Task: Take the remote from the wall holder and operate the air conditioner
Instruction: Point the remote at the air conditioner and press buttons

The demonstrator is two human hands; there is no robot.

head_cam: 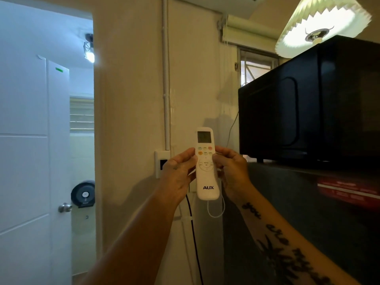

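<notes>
We have the AUX remote (205,164) up in front of us, upright, display at the top, between both hands and just in front of the cream wall (131,99). The left hand (178,173) curls around its left edge, thumb lying by the upper row of coloured buttons; the right hand (232,171) closes on the right edge, fingers wrapped behind, thumb resting near the round menu pad. Both are clamped on the body, neither spread. A thin white loop cord (216,208) dangles from the bottom end.

We judge the remote to be out of its holder already, which we cannot make out behind the hands; only a wall outlet plate (161,161) shows at the left. The air conditioner (226,5) sits high on the far wall, just its lower edge in view. A black microwave (308,103) stands close on the right.

We would expect this thing to be light, stiff and hollow plastic, smooth enough to slip from damp fingers. It is best taken by its long side edges around the lower half, below the keys, leaving one thumb free to press. The little display is the fragile part, so we would keep pressure off it and point the top end up toward the unit.
</notes>
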